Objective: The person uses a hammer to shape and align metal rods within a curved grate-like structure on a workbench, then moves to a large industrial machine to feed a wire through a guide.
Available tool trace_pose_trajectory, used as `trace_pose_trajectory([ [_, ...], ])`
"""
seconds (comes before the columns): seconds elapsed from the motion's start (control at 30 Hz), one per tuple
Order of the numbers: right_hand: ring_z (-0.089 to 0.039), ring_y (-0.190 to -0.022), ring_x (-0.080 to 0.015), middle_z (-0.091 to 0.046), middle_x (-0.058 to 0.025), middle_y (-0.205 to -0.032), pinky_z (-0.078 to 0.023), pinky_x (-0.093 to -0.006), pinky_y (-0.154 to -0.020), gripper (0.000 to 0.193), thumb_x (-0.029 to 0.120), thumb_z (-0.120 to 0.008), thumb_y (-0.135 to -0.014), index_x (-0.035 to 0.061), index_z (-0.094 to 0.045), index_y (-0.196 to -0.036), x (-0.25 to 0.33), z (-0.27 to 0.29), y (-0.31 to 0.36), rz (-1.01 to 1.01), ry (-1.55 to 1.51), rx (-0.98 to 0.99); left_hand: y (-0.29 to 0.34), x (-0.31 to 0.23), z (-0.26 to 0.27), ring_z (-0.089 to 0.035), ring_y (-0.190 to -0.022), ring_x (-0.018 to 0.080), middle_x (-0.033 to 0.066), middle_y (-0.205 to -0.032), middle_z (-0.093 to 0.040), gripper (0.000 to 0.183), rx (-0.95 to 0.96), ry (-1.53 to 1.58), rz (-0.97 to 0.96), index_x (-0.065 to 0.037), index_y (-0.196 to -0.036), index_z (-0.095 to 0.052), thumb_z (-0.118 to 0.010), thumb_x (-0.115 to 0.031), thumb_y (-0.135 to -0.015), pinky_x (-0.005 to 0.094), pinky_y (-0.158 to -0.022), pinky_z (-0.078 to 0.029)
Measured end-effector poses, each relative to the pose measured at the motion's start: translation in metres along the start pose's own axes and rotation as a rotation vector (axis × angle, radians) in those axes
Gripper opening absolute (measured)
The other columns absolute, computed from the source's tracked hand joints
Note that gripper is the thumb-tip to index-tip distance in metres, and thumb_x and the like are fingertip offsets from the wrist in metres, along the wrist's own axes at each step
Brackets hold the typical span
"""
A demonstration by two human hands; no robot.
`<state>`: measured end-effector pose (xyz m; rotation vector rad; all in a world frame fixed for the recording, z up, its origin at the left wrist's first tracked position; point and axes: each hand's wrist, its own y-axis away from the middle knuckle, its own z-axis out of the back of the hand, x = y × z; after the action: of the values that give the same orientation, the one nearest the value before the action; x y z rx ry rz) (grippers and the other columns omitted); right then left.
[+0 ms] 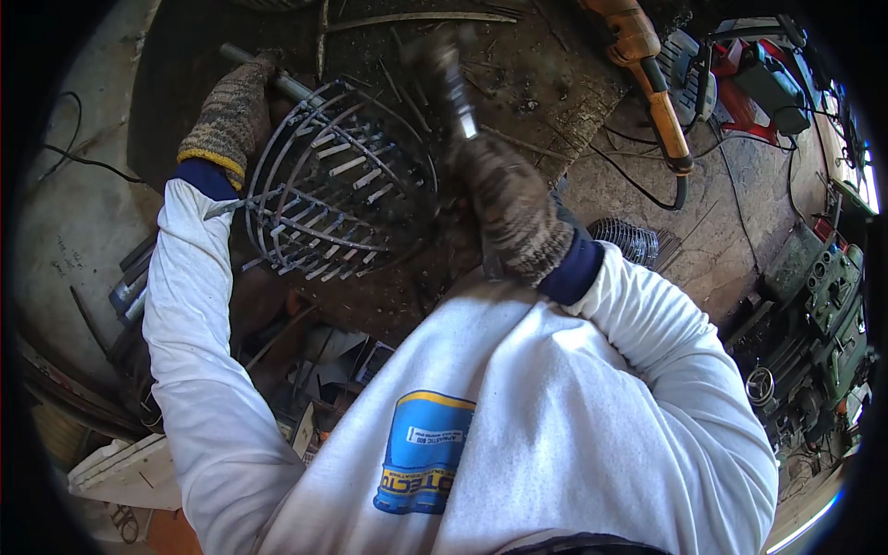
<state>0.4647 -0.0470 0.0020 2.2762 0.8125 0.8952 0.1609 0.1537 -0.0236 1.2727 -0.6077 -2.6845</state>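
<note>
1. Left hand (227,120), gloved in mottled brown-grey knit: fingers (264,69) curled in a firm grip.
2. Left wrist (205,178), covered in dark blue: directly behind that grip.
3. Left forearm (192,264), white-sleeved: extends from the grip back toward the body.
4. Right hand (513,203), likewise gloved: closed into a fist, right of the left grip and nearer the torso (536,435).
5. Right wrist (570,268), dark blue: just behind the fist.
6. Right forearm (643,310), white-sleeved: slants outward, rightward of its grip, elbow bent.
</note>
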Motion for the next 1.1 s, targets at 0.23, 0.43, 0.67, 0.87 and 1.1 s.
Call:
trace_pose_trajectory([
  [0.23, -0.063, -0.083, -0.0136, -0.064, -0.0059, -0.097, -0.055, -0.0236, -0.069, 0.048, 0.033, -0.062, -0.095, 0.007, -0.045, -0.132, -0.066, 0.044, -0.037, 0.098, -0.006, 0.199, 0.01, -0.029, -0.002, -0.059, -0.086, 0.0162, 0.0089, -0.099, -0.063, 0.028, 0.098, -0.681, -0.238, -0.001, -0.106, -0.063, -0.051, -0.025, -0.1, 0.0314, -0.082, -0.051],
  [0.43, -0.06, -0.072, -0.0127, -0.06, -0.0038, -0.089, -0.057, -0.0256, -0.069, 0.033, 0.032, -0.057, -0.097, 0.0071, -0.053, -0.118, -0.001, 0.017, 0.006, 0.121, -0.003, -0.019, 0.013, -0.033, -0.008, -0.059, -0.087, 0.0158, 0.0092, -0.097, -0.062, 0.031, -0.066, 0.279, 0.51, -0.001, -0.108, -0.063, -0.052, -0.029, -0.099, 0.0302, -0.082, -0.05],
  [0.67, -0.059, -0.067, -0.0125, -0.06, -0.0027, -0.08, -0.052, -0.0286, -0.059, 0.031, 0.037, -0.06, -0.095, 0.0073, -0.058, -0.104, -0.014, 0.01, 0.007, 0.184, -0.13, -0.095, 0.007, -0.017, 0.0, -0.058, -0.088, 0.016, 0.0109, -0.101, -0.063, 0.033, 0.052, -0.221, -0.021, -0.002, -0.109, -0.062, -0.055, -0.032, -0.098, 0.0314, -0.081, -0.052],
  [0.87, -0.062, -0.065, -0.014, -0.062, -0.0039, -0.088, -0.054, -0.0284, -0.052, 0.036, 0.034, -0.06, -0.096, 0.0094, -0.054, -0.12, -0.037, 0.016, -0.016, 0.529, 0.378, 0.158, 0.017, -0.005, 0.01, -0.064, -0.092, 0.0227, 0.0128, -0.103, -0.067, 0.031, 0.057, -0.187, -0.009, -0.001, -0.12, -0.06, -0.057, -0.02, -0.095, 0.0342, -0.086, -0.052],
  [1.1, -0.058, -0.057, -0.0158, -0.062, -0.0037, -0.074, -0.051, -0.0321, -0.051, 0.035, 0.045, -0.062, -0.092, 0.0119, -0.057, -0.102, -0.022, 0.011, -0.004, 0.192, -0.228, -0.137, 0.024, -0.047, -0.003, -0.064, -0.106, 0.0293, 0.0194, -0.115, -0.065, 0.036, 0.065, -0.985, -0.322, -0.003, -0.124, -0.058, -0.063, -0.007, -0.088, 0.0369, -0.092, -0.049],
])
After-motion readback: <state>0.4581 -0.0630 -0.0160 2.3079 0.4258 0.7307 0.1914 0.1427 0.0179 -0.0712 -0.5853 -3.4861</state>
